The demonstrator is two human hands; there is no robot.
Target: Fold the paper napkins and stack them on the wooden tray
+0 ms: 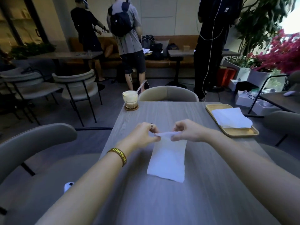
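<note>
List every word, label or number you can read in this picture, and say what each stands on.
"DA PHAT": yellow letters on the dark wristband at the left wrist; further letters are blurred.
White label on a standing person's dark top: too small to read.
Napkin and wooden tray: no print visible.

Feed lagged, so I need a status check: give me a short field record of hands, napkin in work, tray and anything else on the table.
left hand: pinches far edge of white paper napkin
right hand: pinches same edge, lifted off grey wood-grain table
napkin near end: flat on table
rectangular wooden tray: far right, holds stacked white napkins
other: glass of creamy drink with straw, far left corner
</note>
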